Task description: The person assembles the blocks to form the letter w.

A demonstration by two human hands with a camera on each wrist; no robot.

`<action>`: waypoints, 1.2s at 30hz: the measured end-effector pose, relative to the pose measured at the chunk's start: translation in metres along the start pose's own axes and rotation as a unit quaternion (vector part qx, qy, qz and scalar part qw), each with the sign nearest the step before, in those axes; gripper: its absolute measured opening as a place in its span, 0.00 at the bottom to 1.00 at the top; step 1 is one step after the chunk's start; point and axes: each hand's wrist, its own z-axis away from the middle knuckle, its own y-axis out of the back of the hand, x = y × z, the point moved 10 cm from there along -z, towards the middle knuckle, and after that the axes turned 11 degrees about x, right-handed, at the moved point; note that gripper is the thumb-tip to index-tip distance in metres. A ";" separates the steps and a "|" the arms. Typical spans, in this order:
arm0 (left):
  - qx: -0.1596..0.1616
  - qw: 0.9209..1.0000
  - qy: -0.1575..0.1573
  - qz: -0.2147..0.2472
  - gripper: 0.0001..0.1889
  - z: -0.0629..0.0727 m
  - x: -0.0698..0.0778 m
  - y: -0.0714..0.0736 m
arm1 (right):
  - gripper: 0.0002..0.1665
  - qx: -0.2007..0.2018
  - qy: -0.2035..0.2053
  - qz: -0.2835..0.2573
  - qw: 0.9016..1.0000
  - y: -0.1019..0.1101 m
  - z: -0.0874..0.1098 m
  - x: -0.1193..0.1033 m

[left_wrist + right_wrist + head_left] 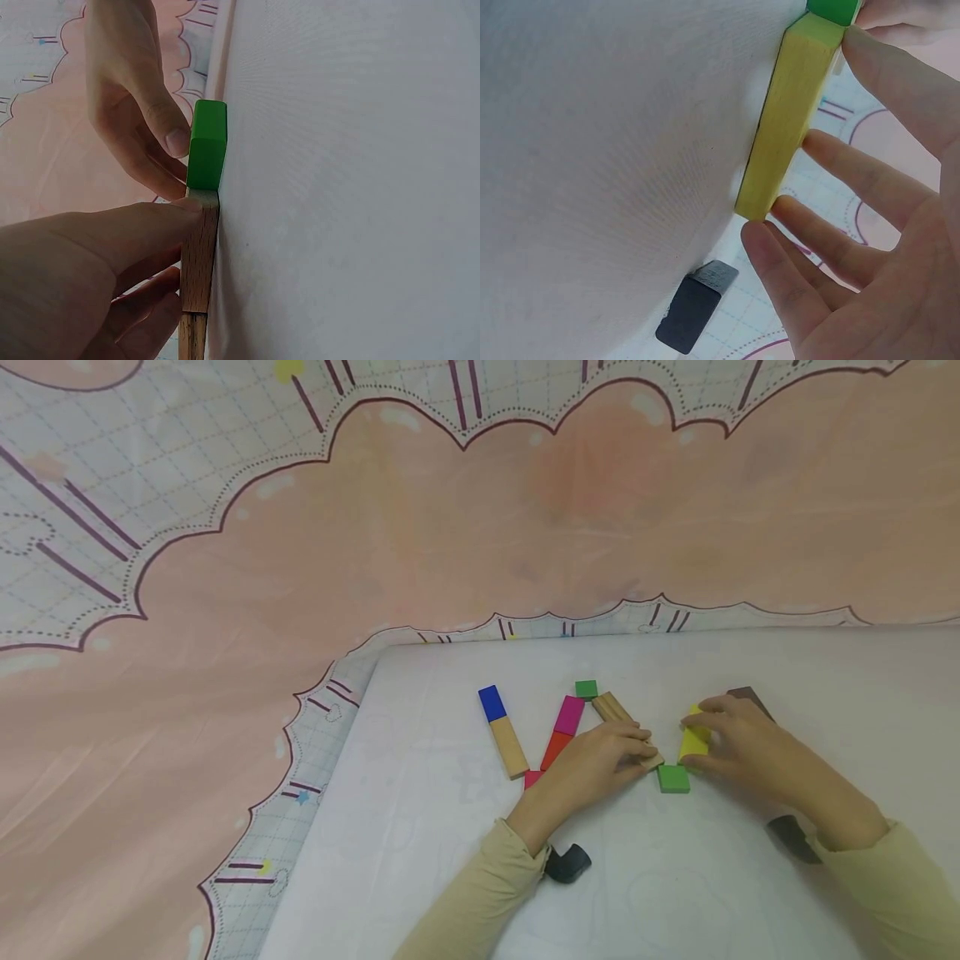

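Observation:
My left hand (pixel 596 762) holds a plain wooden block (pixel 198 259) flat on the table, its tip near the end beside a green block (pixel 207 146). Behind it, a second wooden block (pixel 612 706) continues the slanting line. My right hand (pixel 744 743) grips a yellow block (pixel 787 112) along its length, thumb at the near end and fingers along the side and far end. The yellow block's near end meets the green block in the right wrist view. Part of the wooden block lies hidden under my left fingers in the head view.
Left of my hands lie a blue block (pixel 492 702), another wooden block (pixel 509 748), a magenta block (pixel 569 716), a red block (pixel 557 750) and a partly covered pinkish-red block (pixel 532 778). Another green block (pixel 586 688) lies behind. Beyond my right hand is a dark block (pixel 750 700).

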 end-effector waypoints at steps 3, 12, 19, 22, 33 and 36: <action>0.001 1.000 -0.001 0.001 0.16 0.000 0.000 0.000 | 0.29 0.001 0.002 0.003 1.000 0.000 0.000 0.000; 0.003 1.000 -0.002 -0.001 0.16 0.000 0.000 0.000 | 0.30 -0.001 0.002 0.002 1.000 0.000 0.001 -0.001; 0.000 1.000 -0.001 0.001 0.16 0.001 0.000 -0.001 | 0.29 0.004 0.006 0.005 1.000 0.000 0.000 0.001; 0.001 1.000 -0.002 0.000 0.16 0.001 -0.001 -0.001 | 0.30 0.008 0.005 0.008 1.000 0.001 0.000 0.004; 0.004 1.000 -0.002 -0.001 0.16 0.000 -0.001 -0.002 | 0.29 0.026 -0.005 -0.005 1.000 0.017 0.001 0.016; 0.004 1.000 -0.003 0.000 0.16 0.000 -0.001 -0.002 | 0.29 0.029 -0.003 -0.002 1.000 0.020 0.001 0.019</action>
